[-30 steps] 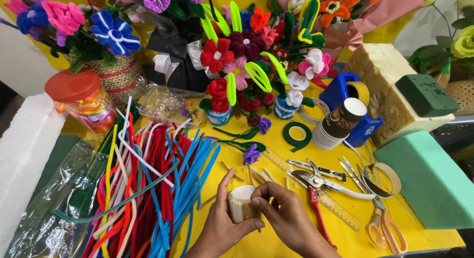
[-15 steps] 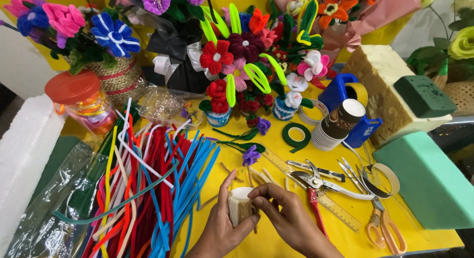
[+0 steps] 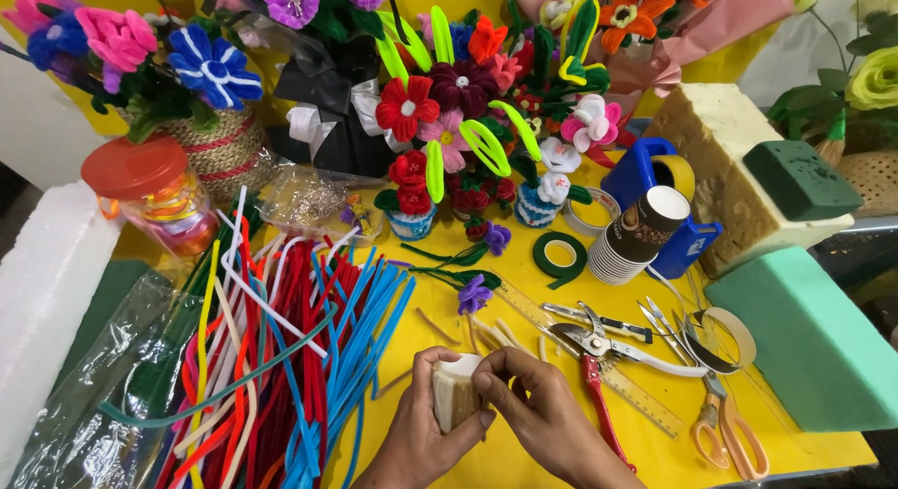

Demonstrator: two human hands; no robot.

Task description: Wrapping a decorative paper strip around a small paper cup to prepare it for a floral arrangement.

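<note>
Holding a small white cup [image 3: 456, 393] at the near edge of the yellow table [image 3: 524, 456], both hands on it. Left hand [image 3: 418, 431] wraps the cup from the left, thumb over its top, fingers curled under. Right hand [image 3: 543, 416] closes on the cup's right side, thumb and forefinger pinched at the rim; cannot tell if anything sits between the fingertips. Cup's front face is covered with pale upright sticks.

Left of the hands: big loose pile of pipe cleaners [image 3: 281, 358], mostly red and blue, running to the near-left corner. Just behind the cup: short wooden sticks [image 3: 486, 332] and a purple pipe-cleaner flower [image 3: 474, 294]. Right of the hands: red-handled pliers [image 3: 591, 372], a ruler [image 3: 645, 403], orange scissors [image 3: 725, 433] nearer the right edge. Mid-table: green tape roll [image 3: 559, 255], stack of paper cups [image 3: 636, 235] against a blue mug [image 3: 655, 204]. Back edge: pipe-cleaner bouquets [image 3: 449, 106]. Far-left: jar with orange lid [image 3: 150, 194]. Right edge: green foam block [image 3: 804, 344].
</note>
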